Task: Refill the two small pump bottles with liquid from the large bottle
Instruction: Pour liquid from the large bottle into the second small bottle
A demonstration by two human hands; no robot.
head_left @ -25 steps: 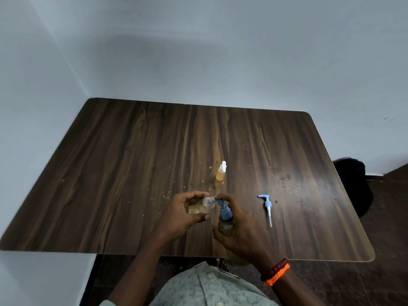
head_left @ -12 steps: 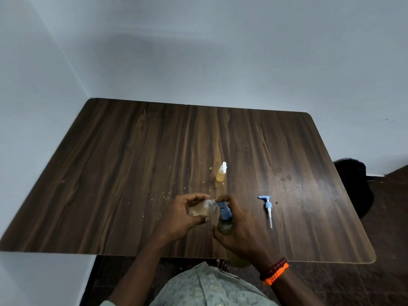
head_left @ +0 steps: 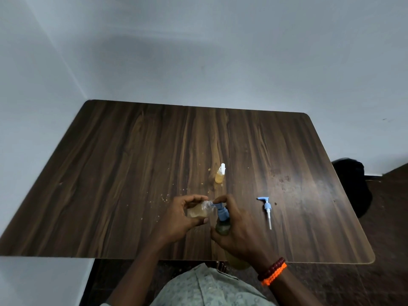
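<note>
My left hand (head_left: pixel 178 219) grips a small clear bottle (head_left: pixel 199 210) tilted on its side, its open neck turned right. My right hand (head_left: pixel 238 230) holds the large bottle (head_left: pixel 223 226) of yellowish liquid with a blue pump top (head_left: pixel 221 212); the pump's nozzle meets the small bottle's neck. Most of the large bottle is hidden behind my right hand. A second small bottle (head_left: pixel 220 176) of amber liquid with a white top stands upright farther back on the table. A loose blue-and-white pump head (head_left: pixel 267 209) lies on the table to the right.
The dark wood table (head_left: pixel 132 173) sits against grey walls at the back and left. Small crumbs or drips are scattered near the bottles. A black bag or seat (head_left: pixel 353 184) stands on the floor beyond the table's right edge.
Both hands and the bottles stay nearly in place; the small bottle has shifted only slightly against the pump nozzle.
</note>
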